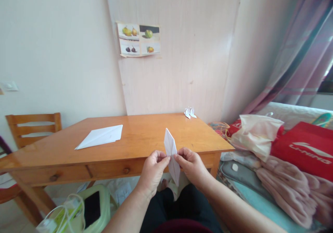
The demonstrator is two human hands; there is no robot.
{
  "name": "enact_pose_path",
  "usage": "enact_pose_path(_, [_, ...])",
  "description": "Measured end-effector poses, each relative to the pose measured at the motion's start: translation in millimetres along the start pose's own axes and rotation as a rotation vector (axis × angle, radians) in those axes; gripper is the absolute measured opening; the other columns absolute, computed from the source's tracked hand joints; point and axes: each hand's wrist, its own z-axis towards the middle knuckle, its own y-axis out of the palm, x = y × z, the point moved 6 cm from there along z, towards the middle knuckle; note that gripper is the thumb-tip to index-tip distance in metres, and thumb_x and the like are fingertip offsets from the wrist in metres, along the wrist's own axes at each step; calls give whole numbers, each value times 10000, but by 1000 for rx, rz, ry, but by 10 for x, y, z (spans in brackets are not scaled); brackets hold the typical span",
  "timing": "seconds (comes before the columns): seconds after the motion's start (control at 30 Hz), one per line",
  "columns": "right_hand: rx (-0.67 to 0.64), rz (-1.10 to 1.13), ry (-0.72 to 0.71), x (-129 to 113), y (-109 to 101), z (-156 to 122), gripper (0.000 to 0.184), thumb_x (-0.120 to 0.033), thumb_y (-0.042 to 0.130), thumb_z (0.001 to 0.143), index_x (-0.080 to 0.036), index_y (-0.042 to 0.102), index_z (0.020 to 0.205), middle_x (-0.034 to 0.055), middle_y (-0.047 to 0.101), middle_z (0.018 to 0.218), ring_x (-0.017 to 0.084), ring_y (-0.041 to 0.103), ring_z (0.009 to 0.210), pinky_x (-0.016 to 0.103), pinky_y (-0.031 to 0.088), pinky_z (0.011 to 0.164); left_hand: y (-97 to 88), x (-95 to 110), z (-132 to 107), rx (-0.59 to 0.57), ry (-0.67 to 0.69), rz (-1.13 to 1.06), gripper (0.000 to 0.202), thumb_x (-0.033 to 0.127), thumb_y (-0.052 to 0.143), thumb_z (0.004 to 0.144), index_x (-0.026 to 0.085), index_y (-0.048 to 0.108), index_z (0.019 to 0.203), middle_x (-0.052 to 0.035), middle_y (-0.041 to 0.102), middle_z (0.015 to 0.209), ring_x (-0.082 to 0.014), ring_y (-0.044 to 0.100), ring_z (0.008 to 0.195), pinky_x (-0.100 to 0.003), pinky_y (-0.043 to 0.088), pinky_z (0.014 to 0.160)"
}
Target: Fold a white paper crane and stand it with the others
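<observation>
Between my two hands stands a folded white paper (170,143), a long narrow diamond with a crease down its middle. Its upper point rises above my fingers and its lower point hangs over my lap. My left hand (155,169) pinches the left edge near the middle, thumb in front. On the opposite edge, my right hand (191,163) pinches at the same height, its thumb also on the near face. The fingers behind the paper are partly hidden. The paper is held up just in front of the table's near edge.
A stack of white paper sheets (102,136) lies on the wooden table (145,130). Small folded white paper figures (190,112) stand at its back right corner. Below left, a green stool (104,205) carries a black phone (92,207) and cables. Bags and cloth lie on the right.
</observation>
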Motion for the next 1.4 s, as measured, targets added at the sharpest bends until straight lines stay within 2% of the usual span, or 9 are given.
enact_pose_path(0.13, [11, -30, -14, 4, -14, 4, 350, -530, 674, 801, -198, 569, 771, -37, 518, 635, 130, 452, 596, 262, 352, 564, 9, -16, -5, -8, -40, -43, 270, 362, 788, 728, 181, 599, 792, 38, 565, 668, -124, 485, 639, -246, 364, 656])
enact_pose_path(0.33, [43, -85, -33, -47, -39, -13, 319, -499, 667, 803, -203, 569, 739, -42, 499, 614, 132, 443, 588, 263, 344, 558, 32, 20, -16, -40, -13, -70, 289, 351, 789, 729, 188, 551, 729, 58, 517, 646, -112, 459, 644, -237, 357, 665])
enact_pose_path(0.57, [61, -176, -80, -93, -35, -44, 254, -438, 633, 839, -202, 598, 754, -25, 553, 639, 146, 496, 619, 265, 377, 580, 76, 14, -24, -47, -9, -100, 274, 343, 780, 728, 174, 633, 885, -18, 666, 798, -168, 590, 769, -266, 427, 736])
enact_pose_path(0.7, [89, -330, -97, -117, -40, -57, 206, -387, 621, 855, -207, 631, 757, -5, 621, 662, 165, 557, 646, 268, 397, 598, 61, 77, -28, 6, 92, 29, 186, 312, 750, 742, 189, 624, 800, -4, 652, 733, -161, 572, 690, -257, 410, 659])
enact_pose_path(0.87, [87, -441, -137, -183, -12, -90, 179, -356, 616, 870, -219, 652, 762, 5, 656, 674, 176, 586, 647, 265, 389, 589, 44, 136, -28, 50, 226, 209, 127, 257, 714, 761, 219, 593, 748, 12, 620, 684, -163, 559, 649, -265, 402, 644])
enact_pose_path(1.03, [37, -468, -223, -248, 40, -140, 237, -319, 518, 938, -223, 667, 780, 6, 649, 689, 170, 589, 660, 264, 379, 604, 52, 161, -41, 51, 262, 300, 125, 226, 693, 777, 229, 573, 742, 16, 604, 681, -164, 558, 640, -265, 398, 641])
enact_pose_path(1.23, [28, -498, -257, -295, 56, -167, 230, -275, 519, 932, -221, 652, 753, -2, 641, 679, 162, 588, 649, 259, 378, 601, 68, 191, -70, -11, 271, 275, 74, 271, 642, 846, 220, 599, 815, -10, 651, 758, -181, 603, 702, -275, 434, 672])
enact_pose_path(1.4, [52, -479, -245, -259, 30, -144, 168, -304, 586, 913, -225, 719, 849, 14, 716, 762, 183, 652, 723, 263, 426, 648, 94, 149, -72, -117, 228, 148, 103, 303, 620, 883, 201, 618, 900, -31, 679, 842, -191, 623, 775, -278, 464, 709])
